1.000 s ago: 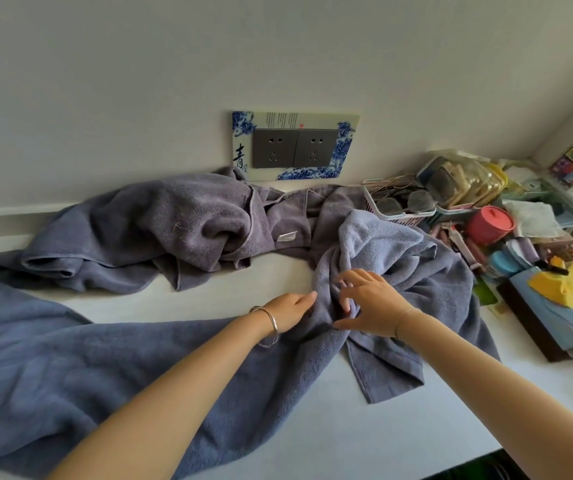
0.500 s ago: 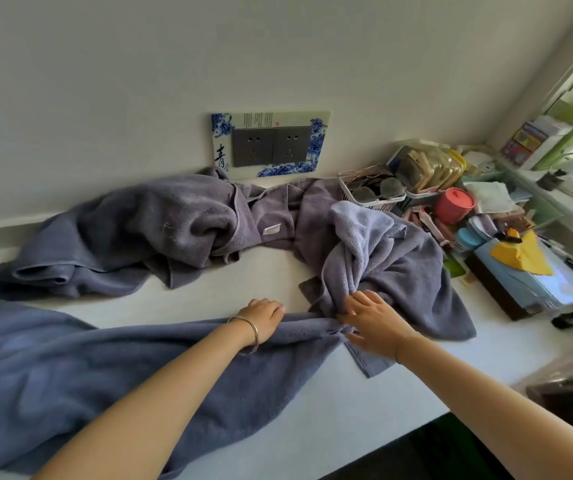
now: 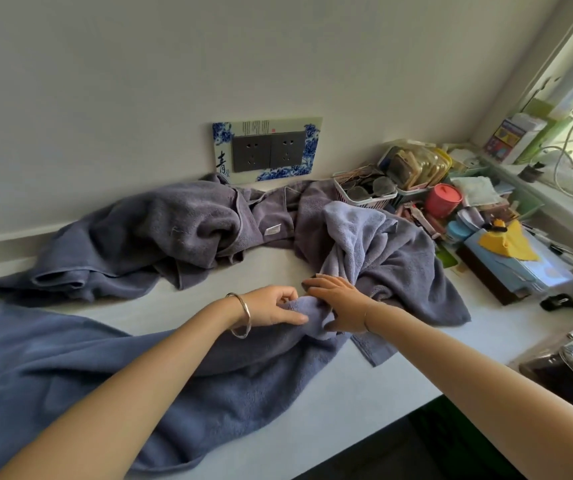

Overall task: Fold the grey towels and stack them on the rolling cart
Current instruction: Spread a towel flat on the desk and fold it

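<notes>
Two hands meet near the middle of the white counter (image 3: 364, 386), both on one bunched ridge of the blue-grey towel (image 3: 70, 368). The left hand (image 3: 271, 306), with a thin bangle (image 3: 241, 315) at the wrist, has its fingers curled and pinches the fold from the left. The right hand (image 3: 342, 303) closes on the same fold from the other side, fingers laid over the top and thumb tucked under it. The two hands are almost touching.

That towel lies rumpled across the counter. Its broad part spreads toward the near left corner and spills over the front edge, while the rest runs under the hands and rises into a paler heap (image 3: 358, 237) on the right. From where I stand I cannot tell whether that heap is the same cloth or another one.

Behind them a darker grey towel (image 3: 160, 233) lies crumpled along the foot of the wall, below a blue-and-white socket plate (image 3: 267, 150). To the right the counter is crowded: a pink basket (image 3: 364, 197) holding glasses, a red tub (image 3: 442, 200) and a yellow cloth (image 3: 507, 242) on a stack of papers.
</notes>
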The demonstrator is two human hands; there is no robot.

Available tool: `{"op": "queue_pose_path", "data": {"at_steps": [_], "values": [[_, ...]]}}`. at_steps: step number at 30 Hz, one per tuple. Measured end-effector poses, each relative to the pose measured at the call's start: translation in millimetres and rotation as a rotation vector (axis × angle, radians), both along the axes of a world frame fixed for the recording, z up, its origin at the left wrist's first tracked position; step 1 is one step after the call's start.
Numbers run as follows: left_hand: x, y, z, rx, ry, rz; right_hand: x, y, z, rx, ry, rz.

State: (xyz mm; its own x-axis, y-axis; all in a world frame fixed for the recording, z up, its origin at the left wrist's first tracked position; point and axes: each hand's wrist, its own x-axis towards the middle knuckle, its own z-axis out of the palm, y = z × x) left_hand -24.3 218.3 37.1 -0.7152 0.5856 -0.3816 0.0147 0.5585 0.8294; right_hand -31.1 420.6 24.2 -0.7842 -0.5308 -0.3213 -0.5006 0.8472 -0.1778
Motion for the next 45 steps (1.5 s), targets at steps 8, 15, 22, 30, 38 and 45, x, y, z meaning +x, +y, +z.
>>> {"op": "queue_pose_path", "data": {"at_steps": [8, 15, 22, 30, 38, 45], "values": [[0.9, -53.1, 71.2, 0.044, 0.137, 0.093, -6.2, -14.4, 79.7, -0.087, 0.091, -0.154], [13.7, -99.6, 104.5, -0.222, 0.146, 0.170, -1.6, -23.3, 135.2, -0.320, -0.024, -0.192], [34.8, -57.5, 134.2, 0.077, 0.225, 0.202, 18.5, -68.5, 174.5, -0.348, -0.144, -0.119], [26.6, -92.4, 125.4, 0.207, 0.177, 0.312, 31.8, -25.8, 181.1, -0.105, -0.204, -0.272], [27.6, -71.3, 128.6, -0.281, 0.395, 0.264, 46.2, -29.2, 190.7, -0.381, -0.034, -0.297], [54.4, -9.5, 162.0, 0.035, 0.224, 0.223, 56.3, -49.0, 200.9, -0.499, -0.012, -0.169]]}}
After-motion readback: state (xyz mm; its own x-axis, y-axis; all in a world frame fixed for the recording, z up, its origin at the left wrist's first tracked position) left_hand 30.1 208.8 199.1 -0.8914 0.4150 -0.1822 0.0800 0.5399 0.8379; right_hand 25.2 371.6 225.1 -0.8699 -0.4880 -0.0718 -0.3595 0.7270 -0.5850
